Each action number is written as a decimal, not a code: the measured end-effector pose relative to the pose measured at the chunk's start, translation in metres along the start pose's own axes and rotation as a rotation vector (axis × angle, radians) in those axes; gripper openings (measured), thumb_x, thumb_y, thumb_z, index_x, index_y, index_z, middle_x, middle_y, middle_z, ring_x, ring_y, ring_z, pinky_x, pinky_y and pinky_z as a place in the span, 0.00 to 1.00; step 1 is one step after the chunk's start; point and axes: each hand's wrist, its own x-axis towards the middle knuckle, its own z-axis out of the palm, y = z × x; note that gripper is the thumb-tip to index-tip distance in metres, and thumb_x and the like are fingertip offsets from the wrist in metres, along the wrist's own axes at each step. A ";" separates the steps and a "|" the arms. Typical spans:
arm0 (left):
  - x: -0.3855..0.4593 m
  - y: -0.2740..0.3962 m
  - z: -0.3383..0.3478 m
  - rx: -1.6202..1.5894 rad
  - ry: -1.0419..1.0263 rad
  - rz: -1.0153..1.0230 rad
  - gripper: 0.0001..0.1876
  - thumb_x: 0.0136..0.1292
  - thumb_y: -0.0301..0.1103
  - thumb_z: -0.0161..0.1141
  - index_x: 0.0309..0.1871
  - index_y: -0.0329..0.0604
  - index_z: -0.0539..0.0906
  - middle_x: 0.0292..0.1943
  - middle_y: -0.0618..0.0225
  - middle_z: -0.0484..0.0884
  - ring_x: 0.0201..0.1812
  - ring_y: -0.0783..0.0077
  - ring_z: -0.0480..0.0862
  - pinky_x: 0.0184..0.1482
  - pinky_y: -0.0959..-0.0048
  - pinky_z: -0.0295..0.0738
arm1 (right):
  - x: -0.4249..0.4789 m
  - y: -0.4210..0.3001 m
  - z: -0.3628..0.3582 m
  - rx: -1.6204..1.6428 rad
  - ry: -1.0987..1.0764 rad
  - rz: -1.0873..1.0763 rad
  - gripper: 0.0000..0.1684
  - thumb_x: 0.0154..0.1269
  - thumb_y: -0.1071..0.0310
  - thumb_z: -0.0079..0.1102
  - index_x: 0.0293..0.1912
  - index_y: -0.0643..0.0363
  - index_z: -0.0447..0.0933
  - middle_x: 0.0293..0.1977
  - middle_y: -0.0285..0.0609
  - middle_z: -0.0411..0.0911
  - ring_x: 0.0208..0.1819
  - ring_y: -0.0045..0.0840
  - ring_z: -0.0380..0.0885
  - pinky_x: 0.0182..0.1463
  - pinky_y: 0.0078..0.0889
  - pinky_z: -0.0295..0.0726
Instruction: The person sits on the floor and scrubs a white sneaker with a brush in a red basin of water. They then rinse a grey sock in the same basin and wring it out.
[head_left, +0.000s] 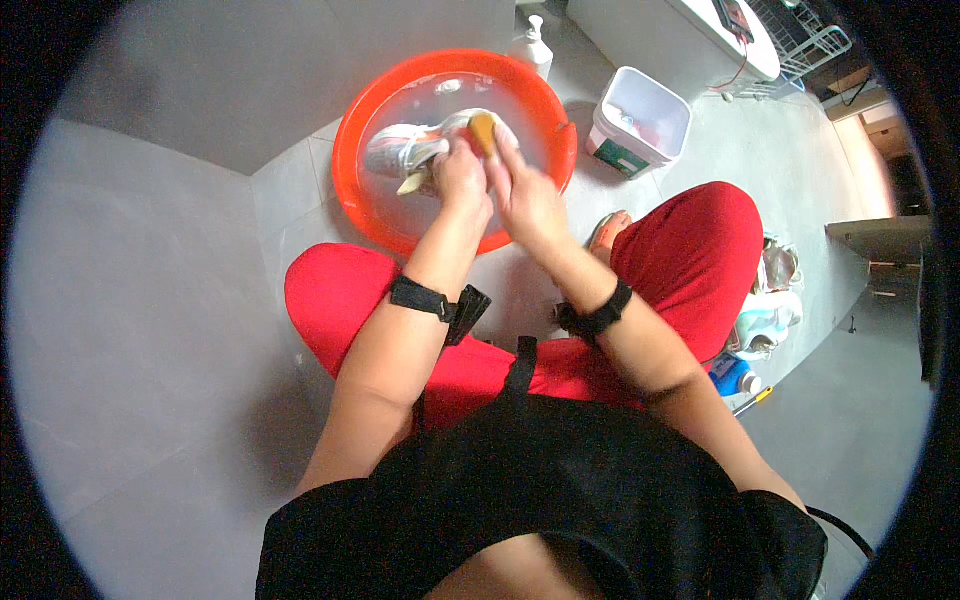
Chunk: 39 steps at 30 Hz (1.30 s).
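A round orange plastic basin (349, 176) of cloudy water stands on the floor before me. Over its water my left hand (459, 174) grips a wet, light-coloured shoe (397, 150) with white laces. Close beside it, my right hand (529, 196) is closed around a brush (482, 132) with a yellowish-brown back, pressed against the shoe's right-hand part. Fingers and motion blur hide the bristles. White suds (448, 86) float near the basin's far side.
A white pump bottle (532, 54) stands behind the basin, with a white plastic tub (642, 112) to its right. Beyond my right knee lie more shoes (766, 322), a blue bottle (731, 375) and a yellow-ended handle (754, 401).
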 end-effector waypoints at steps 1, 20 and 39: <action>-0.006 0.000 0.004 0.019 0.033 0.008 0.20 0.74 0.45 0.44 0.50 0.34 0.74 0.45 0.61 0.80 0.46 0.66 0.80 0.46 0.67 0.76 | 0.016 -0.008 -0.011 0.021 0.028 0.040 0.31 0.70 0.47 0.43 0.70 0.37 0.55 0.27 0.60 0.78 0.30 0.53 0.79 0.35 0.54 0.78; 0.004 0.013 -0.005 -0.225 0.002 -0.048 0.23 0.74 0.49 0.40 0.53 0.35 0.73 0.47 0.58 0.78 0.48 0.61 0.80 0.51 0.62 0.75 | -0.022 -0.010 -0.013 0.045 -0.090 -0.047 0.30 0.70 0.46 0.43 0.69 0.35 0.57 0.27 0.58 0.78 0.31 0.53 0.79 0.35 0.54 0.77; -0.015 0.019 0.002 -0.216 -0.074 -0.081 0.27 0.73 0.50 0.44 0.58 0.31 0.69 0.51 0.57 0.76 0.50 0.64 0.79 0.52 0.66 0.74 | 0.018 0.002 -0.022 0.019 -0.042 0.004 0.31 0.70 0.46 0.42 0.69 0.38 0.56 0.30 0.58 0.79 0.33 0.51 0.80 0.36 0.54 0.78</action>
